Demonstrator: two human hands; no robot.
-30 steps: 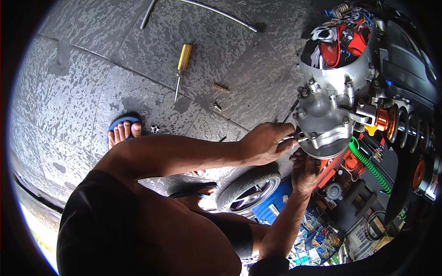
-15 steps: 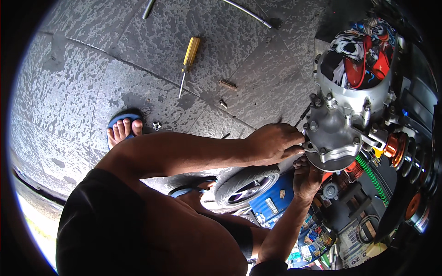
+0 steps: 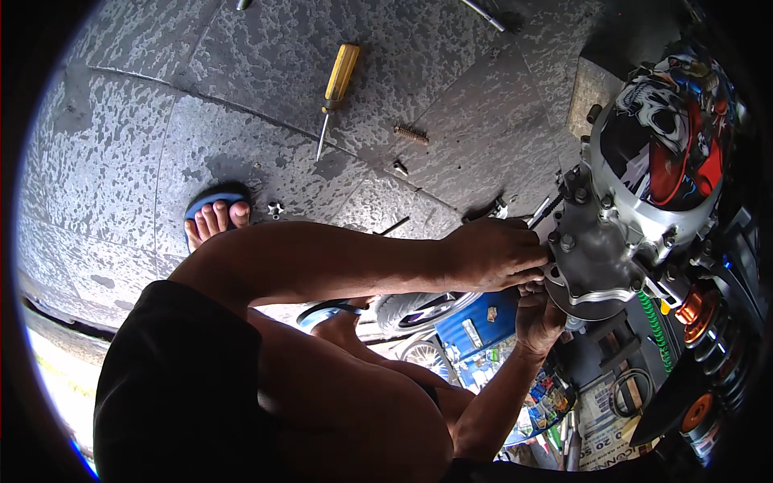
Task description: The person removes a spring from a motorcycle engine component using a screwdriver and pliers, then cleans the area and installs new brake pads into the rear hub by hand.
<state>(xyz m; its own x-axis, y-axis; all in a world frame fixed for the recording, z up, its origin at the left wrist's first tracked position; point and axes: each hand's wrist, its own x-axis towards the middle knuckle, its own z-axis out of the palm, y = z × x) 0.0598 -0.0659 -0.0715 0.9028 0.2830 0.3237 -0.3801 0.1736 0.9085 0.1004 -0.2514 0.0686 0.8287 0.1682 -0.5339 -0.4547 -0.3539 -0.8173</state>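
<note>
A grey metal casing (image 3: 592, 266) with bolts sits at the right, below a rounded silver-rimmed housing (image 3: 644, 213) with red, white and black skull graphics. My left hand (image 3: 495, 256) reaches across to the casing's left edge, fingers closed on something too hidden to make out. My right hand (image 3: 538, 322) comes up beneath that edge, fingers curled, their grip partly hidden. A coil-spring shock absorber (image 3: 717, 346) with orange fittings lies along the far right. On the tiled floor (image 3: 121, 177) are a yellow-handled screwdriver (image 3: 340, 74), a small spring (image 3: 411, 134) and a small dark fitting (image 3: 401, 167).
Below the hands are a wheel (image 3: 411, 314), a blue panel (image 3: 475, 338), assorted packets (image 3: 539, 402), a green coiled hose (image 3: 656, 330) and printed sacking (image 3: 604, 435). Metal tubes (image 3: 481, 12) lie at the top. My sandalled foot (image 3: 217, 217) rests at the left.
The casing and housing appear further right and lower in the view. Both hands have shifted slightly rightward and down with them, still at the casing's edge. The screwdriver appears higher.
</note>
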